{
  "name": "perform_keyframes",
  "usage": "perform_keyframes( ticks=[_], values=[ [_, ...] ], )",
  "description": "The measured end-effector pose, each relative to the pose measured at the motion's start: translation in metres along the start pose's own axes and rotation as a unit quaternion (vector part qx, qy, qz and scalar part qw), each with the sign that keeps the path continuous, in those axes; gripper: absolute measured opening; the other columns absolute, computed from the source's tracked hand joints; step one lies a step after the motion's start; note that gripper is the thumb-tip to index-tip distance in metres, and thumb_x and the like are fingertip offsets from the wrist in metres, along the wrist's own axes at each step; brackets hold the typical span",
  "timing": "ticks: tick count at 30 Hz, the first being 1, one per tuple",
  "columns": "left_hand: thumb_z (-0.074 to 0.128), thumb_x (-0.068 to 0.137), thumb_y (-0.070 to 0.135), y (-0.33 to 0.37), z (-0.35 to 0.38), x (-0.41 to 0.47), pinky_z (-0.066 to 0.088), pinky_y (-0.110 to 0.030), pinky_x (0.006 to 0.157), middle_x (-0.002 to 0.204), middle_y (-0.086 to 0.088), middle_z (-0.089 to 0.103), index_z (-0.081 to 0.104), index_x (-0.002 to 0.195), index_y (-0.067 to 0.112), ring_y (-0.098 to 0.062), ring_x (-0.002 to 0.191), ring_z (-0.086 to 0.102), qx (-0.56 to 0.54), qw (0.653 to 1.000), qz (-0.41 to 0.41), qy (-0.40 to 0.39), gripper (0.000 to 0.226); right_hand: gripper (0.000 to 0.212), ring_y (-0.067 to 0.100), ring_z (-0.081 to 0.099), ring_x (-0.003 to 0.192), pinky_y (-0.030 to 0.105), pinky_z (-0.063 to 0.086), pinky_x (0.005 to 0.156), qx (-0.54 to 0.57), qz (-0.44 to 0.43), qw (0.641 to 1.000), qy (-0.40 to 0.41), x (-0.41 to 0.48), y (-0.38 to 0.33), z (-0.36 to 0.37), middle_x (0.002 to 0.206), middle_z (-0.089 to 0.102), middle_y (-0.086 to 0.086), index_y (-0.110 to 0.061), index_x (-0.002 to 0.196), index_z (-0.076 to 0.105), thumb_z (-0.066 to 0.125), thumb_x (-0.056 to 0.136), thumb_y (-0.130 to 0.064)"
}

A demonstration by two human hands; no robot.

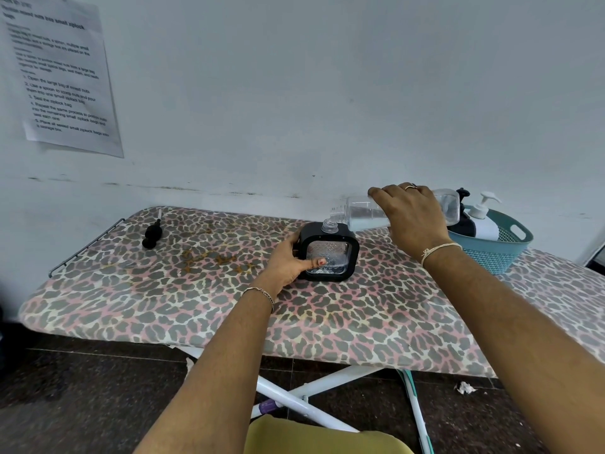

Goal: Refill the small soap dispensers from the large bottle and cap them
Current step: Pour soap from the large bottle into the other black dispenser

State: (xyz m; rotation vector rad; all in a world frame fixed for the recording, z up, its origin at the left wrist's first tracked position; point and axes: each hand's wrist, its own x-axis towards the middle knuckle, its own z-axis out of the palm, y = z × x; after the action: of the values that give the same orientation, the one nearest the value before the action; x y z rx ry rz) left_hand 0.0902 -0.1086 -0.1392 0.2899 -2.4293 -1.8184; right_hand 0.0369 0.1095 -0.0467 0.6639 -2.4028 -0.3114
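A small black square dispenser [340,239] with a clear patterned window stands upright on the ironing board, its clear threaded neck open. My left hand [288,262] grips its left side, thumb across the window. My right hand [412,214] holds the large clear bottle [361,213] tipped almost flat, its open mouth just above the dispenser's neck. A little pale liquid lies along the bottle's lower side. A black pump cap [153,233] lies on the board at the far left.
The leopard-print ironing board [196,303] stands against a white wall. A teal basket [497,253] at the right holds a white pump bottle [483,217] and a black dispenser. A printed sheet [59,77] hangs on the wall at left.
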Motion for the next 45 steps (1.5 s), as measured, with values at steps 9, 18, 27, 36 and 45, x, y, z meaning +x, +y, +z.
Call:
perform_keyframes(
  ticks=[9,18,27,36,45],
  values=[
    [0.084,0.068,0.018,0.0003,0.0002,0.0003,0.036,-0.039,0.112,0.141,-0.006,0.050,0.032,0.147,0.016,-0.023,0.132,0.045,0.005,1.000,0.004,-0.001,0.095,0.063,0.030,0.059,0.104,0.040,0.045,0.087,0.005,0.000,1.000,0.002,0.0005,0.0003,0.0005,0.115,0.065,0.006,-0.020,0.133,0.046,0.064,0.077,0.004],
    [0.085,0.067,0.018,0.0000,0.0004,0.0016,0.036,-0.038,0.112,0.141,-0.006,0.050,0.031,0.147,0.016,-0.023,0.132,0.045,0.008,1.000,0.002,-0.002,0.097,0.064,0.030,0.059,0.104,0.040,0.043,0.087,0.006,-0.001,1.000,0.004,0.0000,0.0003,0.0015,0.116,0.064,0.006,-0.020,0.133,0.046,0.064,0.077,0.004],
    [0.085,0.067,0.018,-0.0008,0.0001,0.0018,0.036,-0.040,0.112,0.141,-0.006,0.050,0.032,0.147,0.016,-0.024,0.132,0.045,-0.001,1.000,0.000,-0.002,0.096,0.063,0.030,0.059,0.103,0.040,0.045,0.086,0.002,-0.005,1.000,0.005,0.0004,0.0005,-0.0006,0.115,0.064,0.007,-0.019,0.133,0.047,0.063,0.076,0.005],
    [0.085,0.066,0.022,-0.0010,0.0001,0.0018,0.035,-0.042,0.113,0.142,-0.007,0.049,0.033,0.147,0.017,-0.024,0.134,0.042,0.010,1.000,0.002,0.001,0.096,0.063,0.030,0.060,0.102,0.041,0.046,0.086,-0.003,-0.011,1.000,0.005,0.0014,0.0005,-0.0006,0.114,0.065,0.006,-0.020,0.131,0.048,0.063,0.076,0.005],
    [0.086,0.066,0.021,-0.0017,0.0000,0.0022,0.035,-0.042,0.113,0.141,-0.007,0.049,0.033,0.147,0.017,-0.024,0.134,0.043,0.005,1.000,0.001,0.001,0.097,0.063,0.031,0.059,0.104,0.041,0.045,0.087,-0.002,-0.012,1.000,0.003,0.0020,0.0008,-0.0013,0.115,0.064,0.006,-0.019,0.133,0.047,0.062,0.077,0.005]
  ],
)
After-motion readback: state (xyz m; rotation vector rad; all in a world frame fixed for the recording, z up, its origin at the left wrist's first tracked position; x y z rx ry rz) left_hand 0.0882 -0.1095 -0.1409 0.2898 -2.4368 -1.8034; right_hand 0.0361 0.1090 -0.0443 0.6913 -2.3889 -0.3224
